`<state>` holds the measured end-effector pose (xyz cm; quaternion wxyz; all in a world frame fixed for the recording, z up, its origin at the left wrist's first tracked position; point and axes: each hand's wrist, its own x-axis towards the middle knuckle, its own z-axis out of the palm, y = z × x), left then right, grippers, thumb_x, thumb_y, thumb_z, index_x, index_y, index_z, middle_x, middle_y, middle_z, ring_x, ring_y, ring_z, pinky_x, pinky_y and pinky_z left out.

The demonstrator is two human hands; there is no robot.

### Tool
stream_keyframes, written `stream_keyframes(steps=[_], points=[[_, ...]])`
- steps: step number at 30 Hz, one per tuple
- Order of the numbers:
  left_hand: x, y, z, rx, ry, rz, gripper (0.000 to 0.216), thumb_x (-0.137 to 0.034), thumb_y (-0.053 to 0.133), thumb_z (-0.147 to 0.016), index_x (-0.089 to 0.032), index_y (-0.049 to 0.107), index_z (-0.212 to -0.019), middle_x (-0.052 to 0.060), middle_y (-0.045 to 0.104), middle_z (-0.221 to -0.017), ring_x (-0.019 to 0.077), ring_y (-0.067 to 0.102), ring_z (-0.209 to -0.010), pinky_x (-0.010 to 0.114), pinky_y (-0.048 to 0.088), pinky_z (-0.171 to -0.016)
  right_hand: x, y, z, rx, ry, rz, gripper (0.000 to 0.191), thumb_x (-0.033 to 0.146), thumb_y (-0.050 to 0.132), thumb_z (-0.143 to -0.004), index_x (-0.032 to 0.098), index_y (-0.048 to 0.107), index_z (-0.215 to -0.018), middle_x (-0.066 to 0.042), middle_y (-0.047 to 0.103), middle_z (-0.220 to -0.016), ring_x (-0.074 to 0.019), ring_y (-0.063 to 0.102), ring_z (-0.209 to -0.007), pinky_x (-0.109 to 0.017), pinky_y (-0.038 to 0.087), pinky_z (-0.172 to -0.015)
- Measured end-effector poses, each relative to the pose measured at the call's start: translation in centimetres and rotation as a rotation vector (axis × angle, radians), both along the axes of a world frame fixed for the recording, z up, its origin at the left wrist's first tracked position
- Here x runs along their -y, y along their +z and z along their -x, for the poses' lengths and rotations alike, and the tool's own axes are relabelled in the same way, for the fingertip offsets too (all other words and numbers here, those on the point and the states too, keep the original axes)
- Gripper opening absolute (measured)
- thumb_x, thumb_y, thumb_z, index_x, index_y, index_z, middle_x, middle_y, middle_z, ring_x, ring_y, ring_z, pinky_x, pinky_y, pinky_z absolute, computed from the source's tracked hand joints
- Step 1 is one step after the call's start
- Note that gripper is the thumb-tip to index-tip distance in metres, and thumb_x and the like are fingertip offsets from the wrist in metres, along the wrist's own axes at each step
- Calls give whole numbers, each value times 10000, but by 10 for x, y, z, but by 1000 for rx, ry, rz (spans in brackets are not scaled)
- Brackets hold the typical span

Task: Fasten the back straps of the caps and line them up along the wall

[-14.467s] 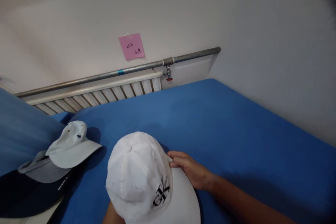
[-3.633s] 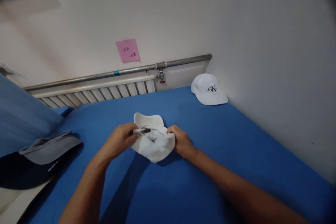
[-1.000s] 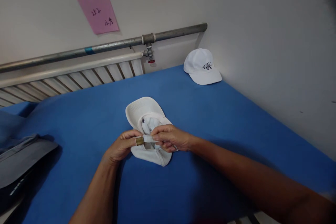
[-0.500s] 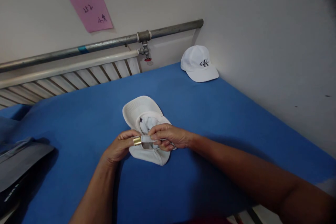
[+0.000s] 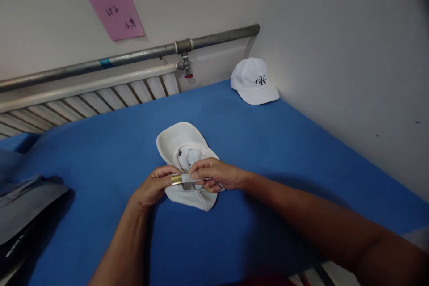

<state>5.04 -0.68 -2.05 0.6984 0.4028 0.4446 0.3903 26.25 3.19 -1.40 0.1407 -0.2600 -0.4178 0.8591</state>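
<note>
A white baseball cap [image 5: 182, 137] lies upside down on the blue surface, its brim pointing away from me and its inside showing. My left hand [image 5: 154, 187] pinches the cap's rear strap beside a gold-coloured metal buckle [image 5: 176, 180]. From the other side, my right hand [image 5: 214, 173] grips the same strap [image 5: 187, 178] between thumb and fingers. A short stretch of strap shows between the two hands. The fingers of my right hand partly cover the cap's opening.
A second white cap [image 5: 251, 79] with black "CK" letters sits in the far corner. Grey caps or cloth [image 5: 30, 205] lie at the left edge. Behind the blue surface [image 5: 117, 152] are a radiator [image 5: 90, 103], a metal pipe [image 5: 140, 56] and a red-handled valve [image 5: 189, 76].
The buckle and strap have shifted very slightly to the right. Both hands keep their grip, and the cap stays in nearly the same place.
</note>
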Motion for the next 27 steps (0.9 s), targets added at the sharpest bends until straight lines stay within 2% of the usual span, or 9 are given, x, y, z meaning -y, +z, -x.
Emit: stream_keyframes(steps=[8,12,15,20,27], points=[[-1,0,-1,-21,-30,-45,224,-338,837,-598,-168,741,-708,6,691,-663,98,584,-610,196,423,-615,4,2,2,77,-65,-67,109,246,635,-773,169,569,-813,99,425,-499,-11,257,-336,-140,186,-320],[0,3,-3,-17,-12,-72,225,-339,828,-607,-171,724,-714,-5,669,-652,93,564,-605,191,406,-605,11,5,6,137,-156,-93,48,200,597,-782,165,566,-769,89,442,-516,-7,277,-341,-141,183,-322],[0,4,-4,-24,7,-87,227,-344,818,-614,-165,710,-703,-4,654,-639,95,546,-585,194,392,-577,16,7,8,135,-212,-112,78,204,607,-764,161,552,-727,83,462,-524,-4,293,-342,-142,196,-320],[0,3,-6,16,38,-90,223,-305,817,-611,-170,710,-754,-6,645,-652,99,544,-571,197,388,-553,17,3,8,43,-213,-179,196,296,673,-738,157,547,-683,65,511,-548,-13,353,-361,-147,250,-321],[0,1,-6,19,61,-123,187,-285,816,-625,-178,714,-741,-16,642,-666,88,546,-603,185,405,-587,17,4,9,116,-188,-187,173,252,647,-757,151,549,-657,64,517,-529,-12,362,-345,-145,251,-319]])
